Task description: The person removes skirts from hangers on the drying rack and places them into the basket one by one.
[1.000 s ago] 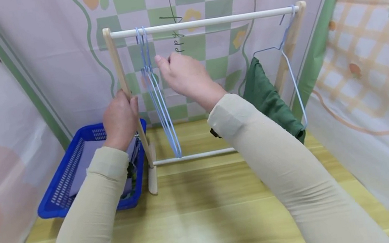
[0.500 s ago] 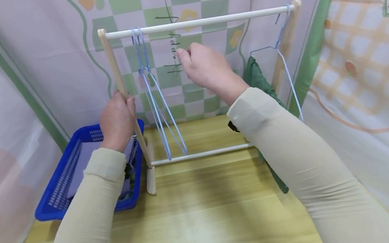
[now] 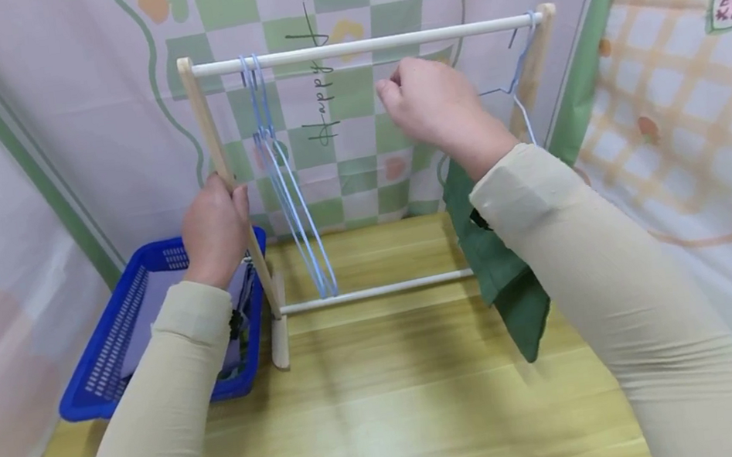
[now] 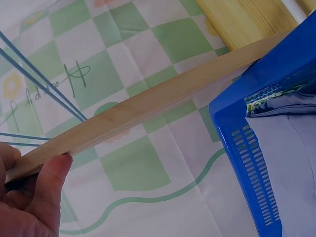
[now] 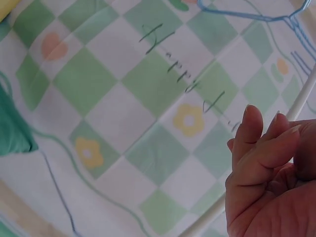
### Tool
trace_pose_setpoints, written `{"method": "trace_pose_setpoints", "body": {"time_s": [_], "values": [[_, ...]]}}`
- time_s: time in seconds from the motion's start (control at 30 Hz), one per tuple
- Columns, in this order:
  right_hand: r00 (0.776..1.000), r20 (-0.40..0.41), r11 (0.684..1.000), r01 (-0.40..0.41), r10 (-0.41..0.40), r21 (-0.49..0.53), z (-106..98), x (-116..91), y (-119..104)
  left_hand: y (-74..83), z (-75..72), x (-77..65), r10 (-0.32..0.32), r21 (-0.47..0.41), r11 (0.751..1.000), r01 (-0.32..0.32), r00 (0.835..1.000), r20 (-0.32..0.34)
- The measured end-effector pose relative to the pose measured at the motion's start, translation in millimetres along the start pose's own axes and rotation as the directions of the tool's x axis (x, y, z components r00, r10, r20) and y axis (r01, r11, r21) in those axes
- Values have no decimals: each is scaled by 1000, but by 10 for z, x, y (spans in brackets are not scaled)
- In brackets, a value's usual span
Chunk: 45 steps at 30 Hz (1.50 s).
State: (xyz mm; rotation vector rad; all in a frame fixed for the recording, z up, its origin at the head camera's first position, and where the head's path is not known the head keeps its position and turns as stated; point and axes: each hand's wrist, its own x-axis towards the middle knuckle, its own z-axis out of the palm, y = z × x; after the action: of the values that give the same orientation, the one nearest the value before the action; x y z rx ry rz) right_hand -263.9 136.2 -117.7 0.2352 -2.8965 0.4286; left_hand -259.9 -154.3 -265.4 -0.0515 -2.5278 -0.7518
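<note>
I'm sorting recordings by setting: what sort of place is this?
Most likely a curtained-off indoor booth: printed cloth hangs at the back and both sides, around a wood-grained tabletop bearing a clothes rack and a blue basket.

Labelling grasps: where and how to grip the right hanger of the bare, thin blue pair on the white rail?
Probably pinch the hanger at its narrow neck, below the hook, from the right: that side looks open, while its twin, the pale wooden upright and left hand crowd the left. The hook loops over the rail, so lift first.
</note>
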Motion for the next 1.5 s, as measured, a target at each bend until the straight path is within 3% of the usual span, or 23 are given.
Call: {"method": "trace_pose_setpoints", "body": {"time_s": [0.6, 1.1, 1.3, 1.5], "values": [[995, 32, 986, -88, 93, -140, -395, -148, 555, -9, -11, -1, 2, 2, 1000, -2, 1000, 3], [977, 5, 955, -208, 213, -213, -498, -264, 1056, -1, -12, -4, 24, 4, 1000, -24, 1000, -14], [967, 87, 945, -214, 241, -247, -438, -316, 1232, 3, -23, -7, 18, -6, 1000, -18, 1000, -10], [952, 164, 950, -221, 259, -218, -356, -319, 1310, 2, -20, -14, 16, -10, 1000, -16, 1000, -5]]}}
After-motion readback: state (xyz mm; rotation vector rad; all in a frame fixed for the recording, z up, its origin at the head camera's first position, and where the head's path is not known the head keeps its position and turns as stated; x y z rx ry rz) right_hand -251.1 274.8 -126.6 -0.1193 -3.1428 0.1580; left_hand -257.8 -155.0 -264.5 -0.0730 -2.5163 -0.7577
